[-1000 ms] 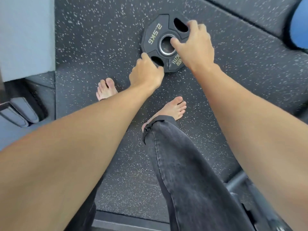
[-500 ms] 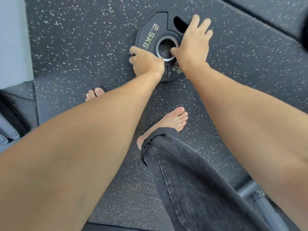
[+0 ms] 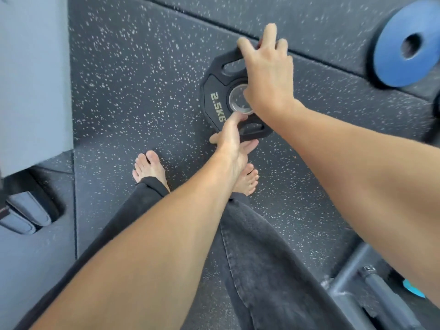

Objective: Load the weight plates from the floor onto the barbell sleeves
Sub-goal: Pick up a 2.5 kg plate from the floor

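A black 2.5 kg weight plate (image 3: 215, 96) with a metal centre ring and two grip slots is held just above the speckled rubber floor, a little tilted. My right hand (image 3: 266, 75) lies over its far half, fingers wrapped on the top rim. My left hand (image 3: 232, 139) holds the near edge, thumb on the face by the ring and fingers underneath. A blue weight plate (image 3: 404, 44) lies on the floor at the upper right. The barbell sleeves are out of view.
My two bare feet (image 3: 150, 170) stand just below the plate, legs in dark jeans. A grey metal frame with a black bar (image 3: 371, 282) sits at the lower right. A pale wall and grey padded equipment (image 3: 26, 215) are on the left.
The plate has come up off the floor and turned. My left hand slid from its left side to the near edge, and my right hand moved to the far rim. The view shifted left.
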